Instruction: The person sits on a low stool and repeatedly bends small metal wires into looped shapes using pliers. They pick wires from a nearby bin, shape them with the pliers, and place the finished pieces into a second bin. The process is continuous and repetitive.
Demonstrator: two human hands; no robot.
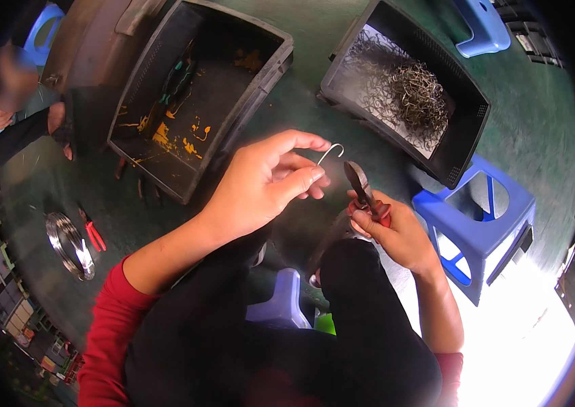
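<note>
In the head view, the left hand point(264, 183) pinches a thin wire hook point(329, 153) between thumb and fingertips, just above the jaws of the pliers point(362, 190) that the right hand point(396, 230) grips closed around the red handles. The hook looks light, stiff and springy, best held at its straight shank. No labels are readable; the dark crate point(467, 146) of tangled wire pieces stands behind, and another crate point(165, 122) shows yellow stains.

Person seen from above: red sleeves point(108, 325) pushed up past the elbows, bare forearms, black trousers point(267, 339) covering both knees.
</note>
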